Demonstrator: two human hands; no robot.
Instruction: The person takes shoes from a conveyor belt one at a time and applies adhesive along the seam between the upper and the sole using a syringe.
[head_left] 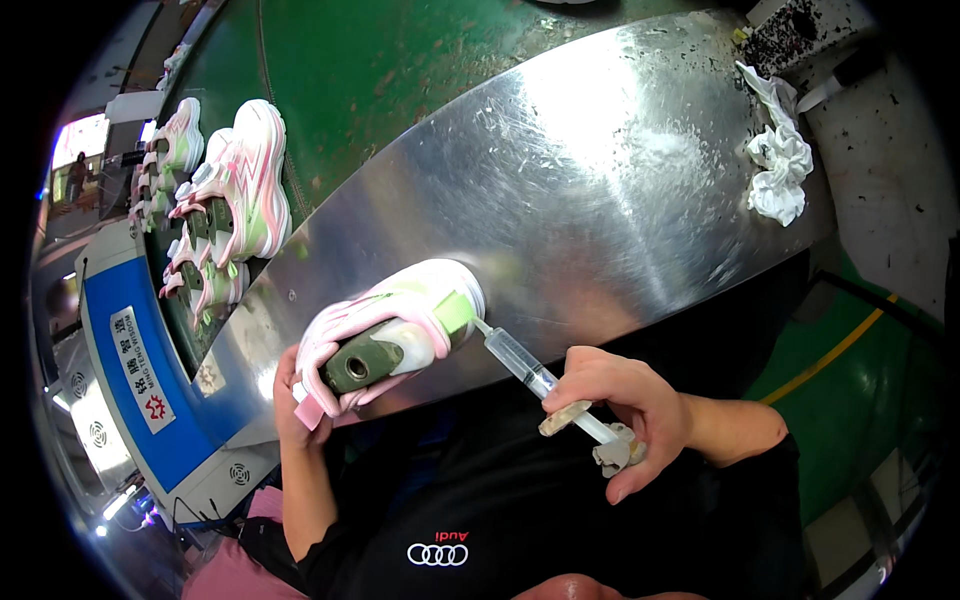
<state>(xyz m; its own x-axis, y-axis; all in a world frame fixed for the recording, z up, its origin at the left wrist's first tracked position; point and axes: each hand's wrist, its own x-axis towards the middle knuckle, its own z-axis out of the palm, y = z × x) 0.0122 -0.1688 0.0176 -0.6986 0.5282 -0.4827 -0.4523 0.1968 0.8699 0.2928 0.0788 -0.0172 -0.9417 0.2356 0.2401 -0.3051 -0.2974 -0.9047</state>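
A pink, white and light green sneaker (345, 318) rests on the near edge of the metal table, a dark green shoe last (352, 362) inside it. My left hand (297, 405) grips the sneaker at its heel, beside the pink pull tab. In my right hand (625, 405) is a clear plastic syringe (520, 358), held by its flange and plunger end. The syringe's tip is at the light green patch near the sneaker's toe; whether it touches I cannot tell. Greyish residue coats the flange and plunger end.
Several similar sneakers (255, 185) stand at the left on the green conveyor belt (340, 90), past a blue machine panel (145, 370). The metal table (590, 190) is scratched and shiny. Crumpled white tissue (780, 170) lies at its right end, near a brush-like tool with a black handle (858, 66).
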